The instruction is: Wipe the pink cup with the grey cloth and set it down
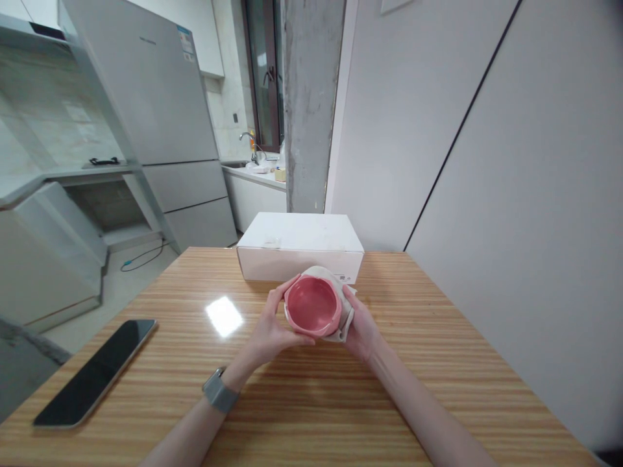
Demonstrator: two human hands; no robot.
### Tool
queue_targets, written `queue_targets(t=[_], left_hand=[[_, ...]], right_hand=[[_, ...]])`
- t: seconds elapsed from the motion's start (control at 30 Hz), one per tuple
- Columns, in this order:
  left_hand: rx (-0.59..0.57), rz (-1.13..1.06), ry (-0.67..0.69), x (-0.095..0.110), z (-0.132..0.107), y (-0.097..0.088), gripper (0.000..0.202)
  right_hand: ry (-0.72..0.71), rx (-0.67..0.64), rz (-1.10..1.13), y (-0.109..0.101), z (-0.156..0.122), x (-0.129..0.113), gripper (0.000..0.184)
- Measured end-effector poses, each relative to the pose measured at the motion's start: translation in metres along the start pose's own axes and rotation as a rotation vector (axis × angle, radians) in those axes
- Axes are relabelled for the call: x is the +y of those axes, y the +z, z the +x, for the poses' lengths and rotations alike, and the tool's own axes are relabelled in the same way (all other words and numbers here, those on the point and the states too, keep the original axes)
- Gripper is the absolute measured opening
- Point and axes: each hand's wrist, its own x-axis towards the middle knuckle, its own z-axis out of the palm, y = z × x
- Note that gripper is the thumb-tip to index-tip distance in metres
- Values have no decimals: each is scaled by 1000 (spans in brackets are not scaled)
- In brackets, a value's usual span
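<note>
Nearby: white box (300, 250) just behind the bowl; smartphone (95, 373) well left on the wooden table (428, 363).
Left hand (272, 324): curled around a pink bowl (312, 305).
Right hand (360, 327): holding a pale cloth (344, 318) against it, apparently.

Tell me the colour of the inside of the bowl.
Glossy pink, shown best in the head view, looking down into the bowl.

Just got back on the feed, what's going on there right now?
A person holds a round pink ceramic bowl in both hands over a striped wooden table. The left hand grips the bowl's side, while the right hand holds a beige cloth against it. A white rectangular box sits just beyond, and a black smartphone lies to the left.
</note>
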Motion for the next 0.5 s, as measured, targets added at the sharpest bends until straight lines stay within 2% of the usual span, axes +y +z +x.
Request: queue_targets(t=[0.13, 0.27, 0.37, 0.5], left_hand=[[64, -67, -11, 0, 2, 3, 104], [140, -126, -21, -2, 7, 1, 98], [204, -96, -31, -5, 9, -2, 94], [234, -16, -24, -7, 7, -2, 92]], right_hand=[[8, -111, 2, 1, 1, 8, 38], [189, -187, 26, 8, -2, 16, 43], [239, -129, 22, 10, -3, 18, 49], [150, -49, 35, 10, -1, 15, 46]])
